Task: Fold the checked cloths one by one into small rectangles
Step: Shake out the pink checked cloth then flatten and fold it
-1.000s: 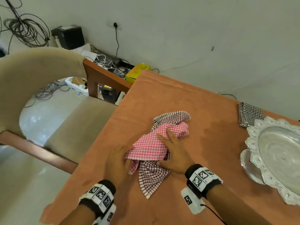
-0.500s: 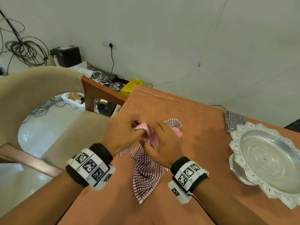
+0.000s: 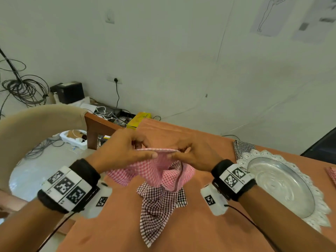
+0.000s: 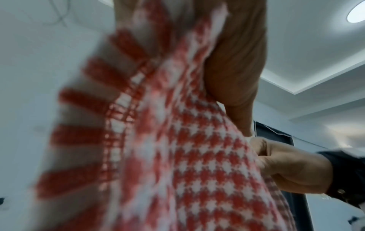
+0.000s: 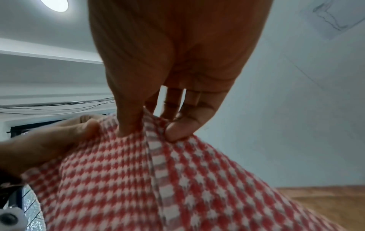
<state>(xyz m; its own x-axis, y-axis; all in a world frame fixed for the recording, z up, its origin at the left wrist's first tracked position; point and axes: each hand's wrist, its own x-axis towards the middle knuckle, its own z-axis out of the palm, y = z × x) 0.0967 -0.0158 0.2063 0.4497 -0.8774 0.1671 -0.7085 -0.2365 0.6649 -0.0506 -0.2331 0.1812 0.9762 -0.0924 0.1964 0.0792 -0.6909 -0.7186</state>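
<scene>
A red-and-white checked cloth point(image 3: 156, 171) hangs in the air above the table, held by its top edge. My left hand point(image 3: 127, 151) pinches that edge on the left and my right hand point(image 3: 190, 153) pinches it on the right, thumbs nearly meeting. The left wrist view shows the red cloth point(image 4: 177, 140) close up and blurred. In the right wrist view my right hand's fingertips point(image 5: 175, 131) pinch a hem fold of the cloth point(image 5: 158, 179). A dark maroon checked cloth point(image 3: 156, 211) lies crumpled on the orange table point(image 3: 200, 233) beneath.
A silver plate point(image 3: 283, 184) with a scalloped rim sits at the right. A folded black-and-white checked cloth point(image 3: 242, 148) lies beyond it. Another red checked cloth point(image 3: 331, 174) peeks in at the far right edge. A beige chair point(image 3: 36, 120) stands left of the table.
Both hands have lifted the red checked cloth off the pile and raised it, moving apart along its top edge. The maroon cloth has stayed on the table.
</scene>
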